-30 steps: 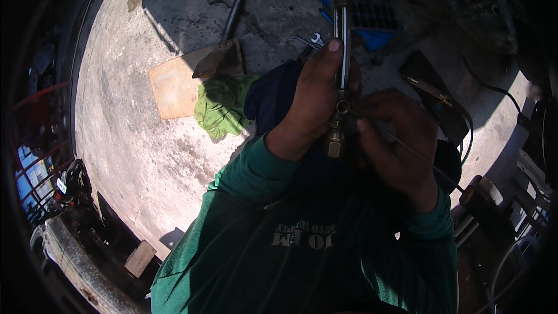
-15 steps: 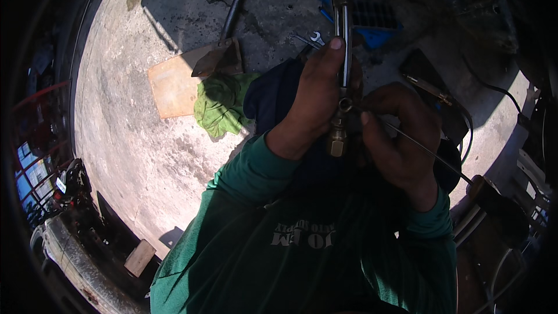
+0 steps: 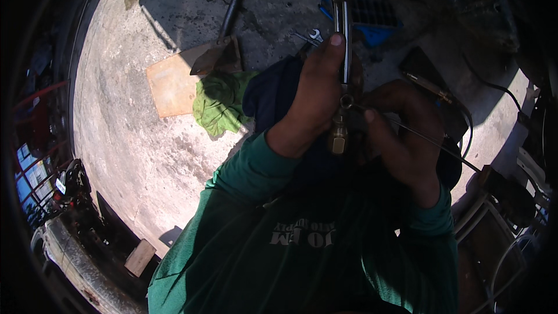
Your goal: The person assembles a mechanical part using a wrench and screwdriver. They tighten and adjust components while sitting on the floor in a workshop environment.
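My left hand (image 3: 317, 90) is wrapped round a gas torch (image 3: 347, 43) with shiny metal tubes and brass fittings. Its hex brass end (image 3: 337, 142) sticks out below my palm, and a small round port (image 3: 347, 102) faces up beside it. In my right hand (image 3: 404, 134), thumb and fingers pinch the thin shaft of a long screwdriver (image 3: 424, 139), whose bulky dark handle (image 3: 508, 197) lies out to the right. The shaft's tip is at the port; whether it goes inside, I cannot tell. The torch's far end runs out of the top of the picture.
On the concrete floor lie a hammer (image 3: 235, 9), a green cloth (image 3: 221, 102), a flat tan board (image 3: 171, 84) and wrenches (image 3: 315, 35). A blue tool case (image 3: 372, 35) is beyond the torch. Right of my hands are a brass-ended hose (image 3: 427, 86) and a dark flat piece (image 3: 415, 61).
The screwdriver's handle has shifted a little to the right, and my right hand has moved slightly with it. My left hand keeps its hold on the torch.
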{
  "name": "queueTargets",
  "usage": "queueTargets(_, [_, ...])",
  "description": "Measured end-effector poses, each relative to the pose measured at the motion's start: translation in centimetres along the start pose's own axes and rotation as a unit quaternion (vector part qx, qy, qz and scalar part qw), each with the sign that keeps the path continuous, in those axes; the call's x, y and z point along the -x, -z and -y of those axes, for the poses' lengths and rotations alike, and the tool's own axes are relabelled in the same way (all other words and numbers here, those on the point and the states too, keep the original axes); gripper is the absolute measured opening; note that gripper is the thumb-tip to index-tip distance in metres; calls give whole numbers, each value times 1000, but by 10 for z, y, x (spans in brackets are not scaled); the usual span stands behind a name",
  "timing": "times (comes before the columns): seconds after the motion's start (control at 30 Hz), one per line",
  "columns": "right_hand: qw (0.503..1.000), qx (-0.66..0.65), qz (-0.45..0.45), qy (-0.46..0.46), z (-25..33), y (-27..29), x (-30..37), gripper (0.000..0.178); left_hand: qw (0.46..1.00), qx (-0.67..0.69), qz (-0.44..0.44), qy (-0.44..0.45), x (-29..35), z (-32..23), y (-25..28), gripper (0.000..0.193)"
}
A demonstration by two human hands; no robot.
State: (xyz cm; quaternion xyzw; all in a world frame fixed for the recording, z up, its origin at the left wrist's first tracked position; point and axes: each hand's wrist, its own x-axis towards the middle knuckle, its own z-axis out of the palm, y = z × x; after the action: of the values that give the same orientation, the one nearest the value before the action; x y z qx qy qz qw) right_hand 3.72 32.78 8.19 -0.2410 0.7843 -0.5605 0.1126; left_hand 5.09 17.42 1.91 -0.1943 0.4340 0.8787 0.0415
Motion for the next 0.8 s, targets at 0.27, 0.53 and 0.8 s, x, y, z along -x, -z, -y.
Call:
queueTargets(0.27, [998, 40, 4, 50, 3, -2, -3, 10, 1000, -11, -8, -16, -2, 1, 4, 51])
queueTargets(0.53, [999, 28, 5, 47, -6, -5, -3, 9, 999, -43, 2, -22, -2, -1, 0, 64])
queueTargets(0.8, [998, 20, -10, 55, -2, -3, -3, 10, 1000, -10, -6, -14, -1, -1, 0, 67])
